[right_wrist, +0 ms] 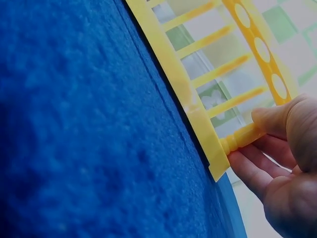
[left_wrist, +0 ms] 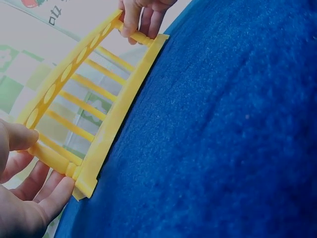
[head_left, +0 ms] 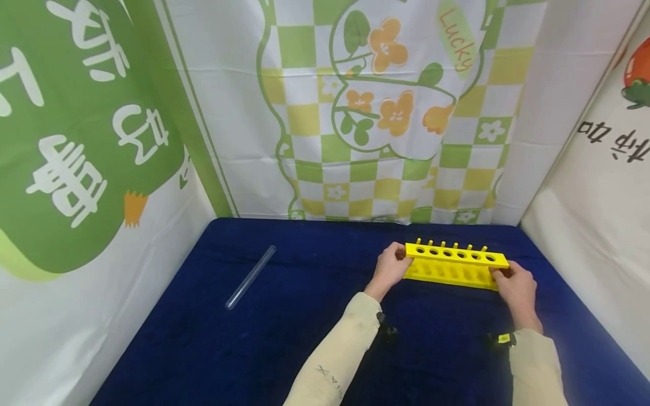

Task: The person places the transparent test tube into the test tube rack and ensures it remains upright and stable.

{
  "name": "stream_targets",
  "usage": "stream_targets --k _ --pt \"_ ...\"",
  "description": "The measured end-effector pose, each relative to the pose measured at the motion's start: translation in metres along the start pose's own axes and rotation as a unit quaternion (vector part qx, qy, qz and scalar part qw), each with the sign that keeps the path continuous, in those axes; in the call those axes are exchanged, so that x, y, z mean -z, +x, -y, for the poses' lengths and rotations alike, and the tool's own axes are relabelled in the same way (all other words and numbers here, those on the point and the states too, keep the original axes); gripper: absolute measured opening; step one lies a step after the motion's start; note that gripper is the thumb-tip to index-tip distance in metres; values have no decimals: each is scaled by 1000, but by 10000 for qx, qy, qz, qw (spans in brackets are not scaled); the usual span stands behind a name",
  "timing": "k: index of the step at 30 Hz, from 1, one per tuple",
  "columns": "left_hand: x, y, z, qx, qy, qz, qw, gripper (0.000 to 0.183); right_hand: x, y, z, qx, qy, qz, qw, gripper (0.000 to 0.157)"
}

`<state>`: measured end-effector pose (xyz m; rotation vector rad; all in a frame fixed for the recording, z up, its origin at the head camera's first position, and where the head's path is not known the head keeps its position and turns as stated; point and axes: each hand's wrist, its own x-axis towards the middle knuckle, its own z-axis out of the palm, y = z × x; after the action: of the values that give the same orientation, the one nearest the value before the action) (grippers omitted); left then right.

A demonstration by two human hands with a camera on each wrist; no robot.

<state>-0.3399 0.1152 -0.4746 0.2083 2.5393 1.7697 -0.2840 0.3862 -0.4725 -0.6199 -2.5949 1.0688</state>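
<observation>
A yellow test tube rack with a row of round holes and a row of short pegs stands upright at the right of the table. My left hand grips its left end post, thumb and fingers around it, as the left wrist view shows on the post. At the other end my right hand pinches the right post between thumb and fingers. No tube sits in the holes. Away to the left, a clear glass test tube lies on the cloth, apart from both hands.
A dark blue cloth covers the table. Printed white and green curtains hang close behind it and along both sides. The table's right edge runs near my right hand.
</observation>
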Motion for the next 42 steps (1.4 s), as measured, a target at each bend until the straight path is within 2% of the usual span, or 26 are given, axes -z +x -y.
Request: stream_targets --k 12,19,27,42 --pt "6 1 2 69 6 -198 9998 12 -6 -1 10 99 -28 -64 9999 44" --pt "13 3 4 84 -31 -200 9998 12 -9 -5 16 103 -45 -18 9999 43" --pt "20 2 8 95 32 -232 9997 14 -16 -6 19 395 -57 -147 9991 42" --pt "27 -1 12 232 -201 -350 9989 14 -26 -7 25 297 -122 -113 9994 39"
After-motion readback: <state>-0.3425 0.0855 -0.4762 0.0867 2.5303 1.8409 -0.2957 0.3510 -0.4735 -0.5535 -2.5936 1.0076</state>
